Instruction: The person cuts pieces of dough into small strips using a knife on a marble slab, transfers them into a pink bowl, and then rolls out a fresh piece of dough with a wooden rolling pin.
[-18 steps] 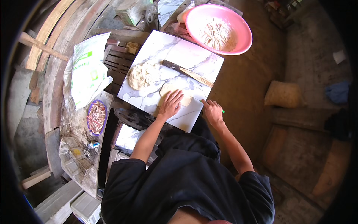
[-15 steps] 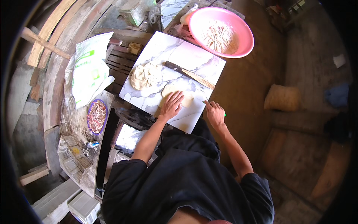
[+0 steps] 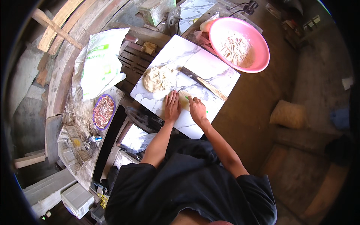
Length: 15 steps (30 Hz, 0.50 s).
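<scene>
While our left hand lies flat, fingers together, at the left edge of the flattened dough | our right hand closes round a green-handled tool over its right side | we find both near on the marbled board, dough mound farther left, dark-and-tan implement farther right | pink basin far right.

Glossy marble-patterned board amid plastic, cloth and rough wood.
The pink basin looks like smooth, shiny plastic; the white sack, creased plastic with a sheen. The dough lump is matt and uneven, the shirt soft matt black cloth. The desk at left has a rough, worn, patchy surface, and the planks are rough bare wood.
</scene>
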Each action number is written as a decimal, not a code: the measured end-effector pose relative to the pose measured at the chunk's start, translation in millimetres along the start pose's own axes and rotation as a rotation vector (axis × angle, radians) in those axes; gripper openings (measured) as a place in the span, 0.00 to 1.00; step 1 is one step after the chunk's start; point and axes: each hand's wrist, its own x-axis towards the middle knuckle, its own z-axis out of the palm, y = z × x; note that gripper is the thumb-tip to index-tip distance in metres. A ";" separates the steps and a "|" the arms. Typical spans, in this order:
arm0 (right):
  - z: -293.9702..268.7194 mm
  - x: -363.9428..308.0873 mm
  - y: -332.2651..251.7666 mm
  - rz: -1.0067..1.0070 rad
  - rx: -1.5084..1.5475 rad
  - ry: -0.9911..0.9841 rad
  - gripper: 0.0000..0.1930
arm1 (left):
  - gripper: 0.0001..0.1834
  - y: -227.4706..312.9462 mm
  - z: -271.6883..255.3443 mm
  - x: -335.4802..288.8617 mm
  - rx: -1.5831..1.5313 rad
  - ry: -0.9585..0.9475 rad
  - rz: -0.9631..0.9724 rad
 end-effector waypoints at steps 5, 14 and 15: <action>-10.2 -15.2 8.3 0.002 -0.017 -0.039 0.14 | 0.23 27.4 -5.0 -9.1 -0.051 0.004 -0.015; -39.2 -16.2 17.9 -0.009 -0.031 -0.095 0.13 | 0.23 50.9 -8.8 -7.9 -0.078 0.012 -0.027; -38.9 -15.9 19.3 -0.018 -0.033 -0.090 0.13 | 0.23 51.0 -9.2 -7.3 -0.077 0.014 -0.028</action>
